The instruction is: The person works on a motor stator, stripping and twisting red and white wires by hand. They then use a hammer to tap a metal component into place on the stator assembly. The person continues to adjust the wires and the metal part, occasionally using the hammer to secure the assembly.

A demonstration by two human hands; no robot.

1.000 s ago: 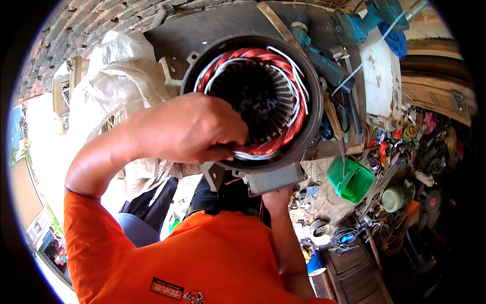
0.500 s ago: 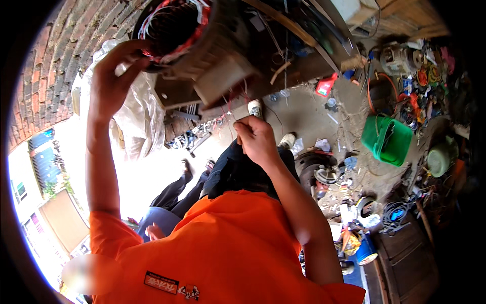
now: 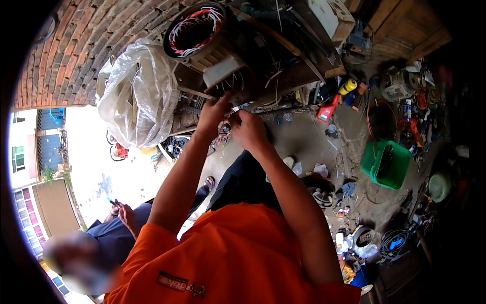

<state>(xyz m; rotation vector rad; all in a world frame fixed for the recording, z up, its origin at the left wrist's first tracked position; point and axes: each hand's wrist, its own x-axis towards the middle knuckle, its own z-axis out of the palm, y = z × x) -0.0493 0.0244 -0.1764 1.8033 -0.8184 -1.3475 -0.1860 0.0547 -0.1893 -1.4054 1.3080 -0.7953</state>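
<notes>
An electric motor housing (image 3: 208,57) lies at the bench edge, its open end showing a ring of red and white windings (image 3: 217,19). A pale terminal box (image 3: 221,70) sticks out of its side, with thin lead wires (image 3: 237,83) hanging below. My left hand (image 3: 214,115) is just under the box, fingers closed around something too small to make out. Close beside it on the right, my right hand (image 3: 249,131) is closed in a pinch on what looks like the end of a thin wire. The fingertips of both hands nearly meet.
Clear plastic sheeting (image 3: 139,96) drapes something left of the motor, by a brick wall (image 3: 91,55). Long-handled tools (image 3: 283,40) lie on the bench. A green bin (image 3: 372,164) and scattered parts cover the right floor. Another person's hand (image 3: 126,215) is at lower left.
My left hand has come off the motor's rim and moved down and right, beside my right hand. My right hand stays pinched below the terminal box. The other person shows more fully.
</notes>
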